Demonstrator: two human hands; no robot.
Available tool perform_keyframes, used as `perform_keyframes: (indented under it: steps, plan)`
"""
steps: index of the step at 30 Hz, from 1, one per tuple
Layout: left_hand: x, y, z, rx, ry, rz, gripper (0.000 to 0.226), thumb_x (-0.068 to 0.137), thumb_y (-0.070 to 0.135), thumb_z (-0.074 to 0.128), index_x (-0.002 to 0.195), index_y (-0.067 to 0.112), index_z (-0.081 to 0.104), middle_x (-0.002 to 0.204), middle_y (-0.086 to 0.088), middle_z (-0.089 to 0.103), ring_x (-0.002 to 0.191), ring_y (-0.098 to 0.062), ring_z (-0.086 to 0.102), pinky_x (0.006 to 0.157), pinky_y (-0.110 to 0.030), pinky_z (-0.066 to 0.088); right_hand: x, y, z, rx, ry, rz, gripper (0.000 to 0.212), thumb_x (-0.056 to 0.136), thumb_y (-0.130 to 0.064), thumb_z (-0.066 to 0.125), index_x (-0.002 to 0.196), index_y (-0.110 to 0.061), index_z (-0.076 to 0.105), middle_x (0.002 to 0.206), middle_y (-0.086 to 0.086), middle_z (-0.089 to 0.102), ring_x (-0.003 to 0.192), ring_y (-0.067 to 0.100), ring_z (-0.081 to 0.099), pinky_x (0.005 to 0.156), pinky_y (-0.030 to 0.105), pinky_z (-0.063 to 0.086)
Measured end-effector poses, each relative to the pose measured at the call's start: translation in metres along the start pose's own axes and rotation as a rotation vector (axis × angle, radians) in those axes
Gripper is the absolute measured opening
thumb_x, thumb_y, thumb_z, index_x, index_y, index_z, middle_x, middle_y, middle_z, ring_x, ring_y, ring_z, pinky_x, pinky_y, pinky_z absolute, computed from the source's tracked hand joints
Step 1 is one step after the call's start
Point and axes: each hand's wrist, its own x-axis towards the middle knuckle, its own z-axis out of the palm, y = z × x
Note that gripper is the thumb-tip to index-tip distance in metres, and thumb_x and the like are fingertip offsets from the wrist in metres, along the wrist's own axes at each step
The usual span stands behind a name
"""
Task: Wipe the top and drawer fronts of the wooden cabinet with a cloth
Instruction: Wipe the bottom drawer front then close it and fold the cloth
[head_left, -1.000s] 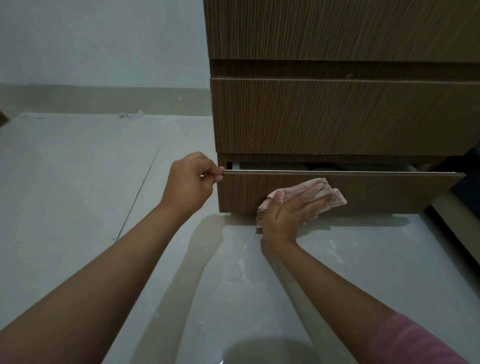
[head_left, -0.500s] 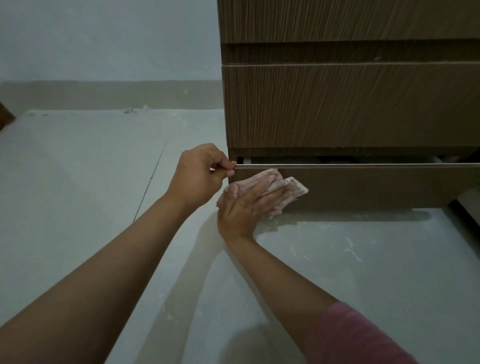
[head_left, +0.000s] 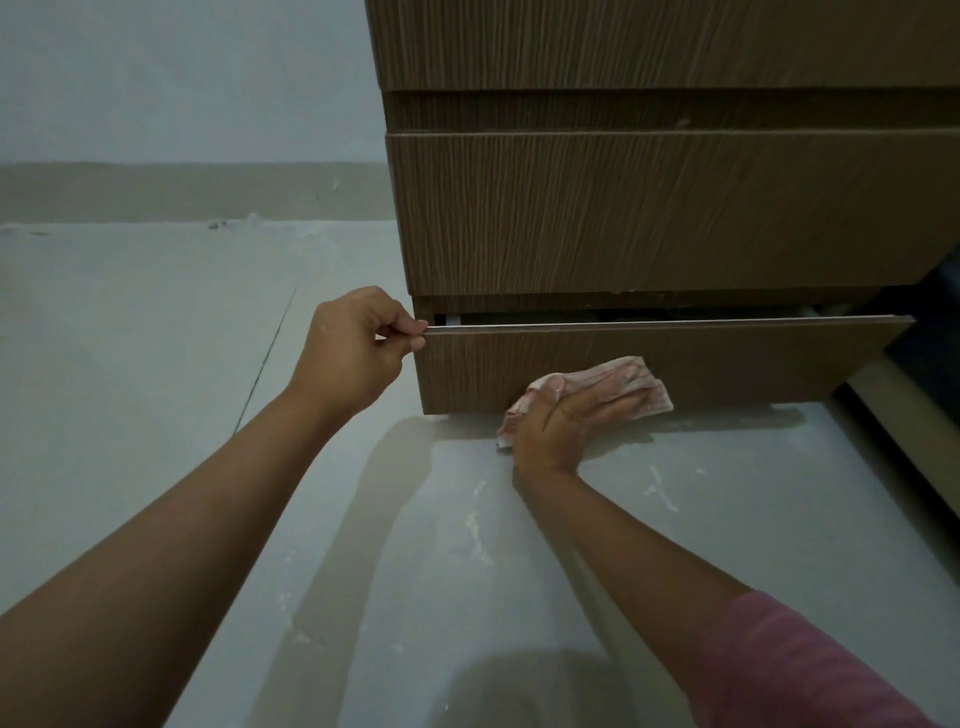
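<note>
Pale tiled floor (head_left: 156, 389) fills the foreground, streaked white nearest the viewer. At 5 o'clock, a pink sleeve (head_left: 795, 670) leads to the right hand (head_left: 566, 421), fingers spread flat, pressing a pink cloth (head_left: 649, 387) against the bottom drawer (head_left: 727, 364). At 10 o'clock, the left hand (head_left: 353, 353) pinches that drawer's top corner; it is pulled slightly open. Beyond, at 1 o'clock, rises the cabinet (head_left: 649, 208).
</note>
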Motion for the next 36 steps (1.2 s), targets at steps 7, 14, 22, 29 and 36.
perform_keyframes:
  steps: [7,14,22,29,36]
  plan:
    - [-0.002,-0.001,0.007,0.068,0.069,0.032,0.004,0.075,0.002,0.072,0.079,0.001,0.071,0.079,-0.009,0.066,0.071,-0.014,0.057,0.065,-0.006,0.042,0.04,-0.005,-0.043,0.011,0.01,0.006,0.077,0.095,-0.047,0.033,0.149,-0.012,-0.01,0.155,0.021,-0.019,0.145,0.037,-0.006,0.113,0.05,0.027]
    - [0.001,-0.002,0.022,0.073,0.182,-0.023,0.006,0.076,-0.002,0.069,0.081,0.001,0.071,0.08,-0.013,0.065,0.07,-0.014,0.056,0.066,-0.003,0.037,0.057,-0.014,-0.049,0.168,-0.016,-0.056,0.082,0.095,-0.034,0.048,0.15,-0.018,-0.011,0.156,0.012,-0.023,0.144,0.031,-0.02,0.114,0.055,0.022]
    - [0.002,-0.005,0.031,0.054,0.236,-0.024,0.007,0.077,-0.002,0.068,0.081,0.002,0.071,0.078,-0.012,0.063,0.067,-0.016,0.054,0.064,-0.002,0.039,0.061,-0.016,-0.048,0.215,-0.007,-0.044,0.082,0.096,-0.03,0.051,0.15,-0.025,-0.011,0.157,0.008,-0.022,0.145,0.028,-0.016,0.114,0.051,0.024]
    - [-0.011,0.005,0.038,0.03,0.208,-0.115,0.021,0.084,0.009,0.065,0.105,0.006,0.068,0.094,-0.006,0.056,0.083,-0.015,0.055,0.075,-0.029,0.051,0.053,-0.027,-0.065,0.272,-0.021,0.007,0.065,0.1,-0.014,0.042,0.151,-0.018,0.003,0.16,0.011,0.002,0.144,0.024,0.015,0.089,-0.009,0.012]
    - [-0.038,0.042,0.04,-0.071,0.115,-0.104,0.029,0.082,0.022,0.067,0.111,0.016,0.065,0.103,-0.002,0.05,0.094,-0.006,0.048,0.083,-0.02,0.041,0.02,-0.039,-0.089,0.295,-0.332,-0.062,0.064,0.099,-0.012,0.044,0.151,-0.024,0.009,0.156,0.0,0.02,0.141,0.016,0.023,0.109,0.024,0.026]
